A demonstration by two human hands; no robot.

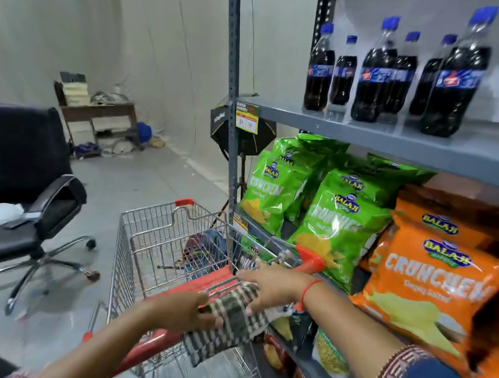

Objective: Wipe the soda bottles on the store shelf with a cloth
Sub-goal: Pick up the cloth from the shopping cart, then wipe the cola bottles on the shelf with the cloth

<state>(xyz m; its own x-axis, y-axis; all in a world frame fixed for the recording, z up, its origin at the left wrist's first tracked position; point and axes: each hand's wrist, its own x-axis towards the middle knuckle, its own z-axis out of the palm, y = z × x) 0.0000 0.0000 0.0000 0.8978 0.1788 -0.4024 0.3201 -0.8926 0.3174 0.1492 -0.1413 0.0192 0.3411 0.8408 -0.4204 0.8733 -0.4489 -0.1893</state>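
Observation:
Several dark soda bottles [376, 70] with blue caps and blue labels stand upright on the grey top shelf [427, 144] at the upper right. A checked brown-and-white cloth [230, 323] hangs over the rear edge of a wire shopping cart [159, 241]. My left hand [183, 311] grips the cloth's left side. My right hand [273, 287], with a red thread at the wrist, rests flat on the cloth's upper right part, fingers spread. Both hands are well below the bottles.
Green snack bags [275, 191] and orange snack bags [433, 280] fill the shelf under the bottles; more packets sit lower down. A black office chair [21, 193] stands left. A small wooden desk [98, 115] is at the back wall. A softbox light [241, 134] stands behind the rack post.

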